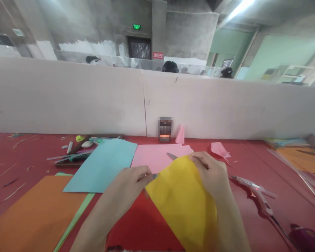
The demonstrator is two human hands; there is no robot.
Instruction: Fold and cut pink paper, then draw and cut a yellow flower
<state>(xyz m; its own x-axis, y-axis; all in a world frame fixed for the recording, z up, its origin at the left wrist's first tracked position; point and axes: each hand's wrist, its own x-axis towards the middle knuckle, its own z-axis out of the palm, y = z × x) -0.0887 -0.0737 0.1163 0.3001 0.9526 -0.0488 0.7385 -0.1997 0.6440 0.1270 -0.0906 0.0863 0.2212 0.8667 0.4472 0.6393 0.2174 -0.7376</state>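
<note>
A sheet of yellow paper point(183, 196) is raised in front of me, its surface slightly bent. At its left corner, the thumb and fingers of my left hand point(133, 180) are pinched together on the paper. My right hand point(210, 173) grips the upper right edge, with its fingers partly curled behind the sheet. Just beyond the yellow paper lies pink paper point(152, 154), and a pointed metal blade point(171, 155) shows on it; the rest of that tool is hidden. A blue sheet point(107, 166) is left of my hands.
Orange sheets point(42, 210) lie at the left. Behind the blue sheet stands a dark tray point(60, 163) with tools. A glue gun point(257, 192) with a cord rests on the right. A pink paper cone point(181, 134) stands by the white partition point(94, 101).
</note>
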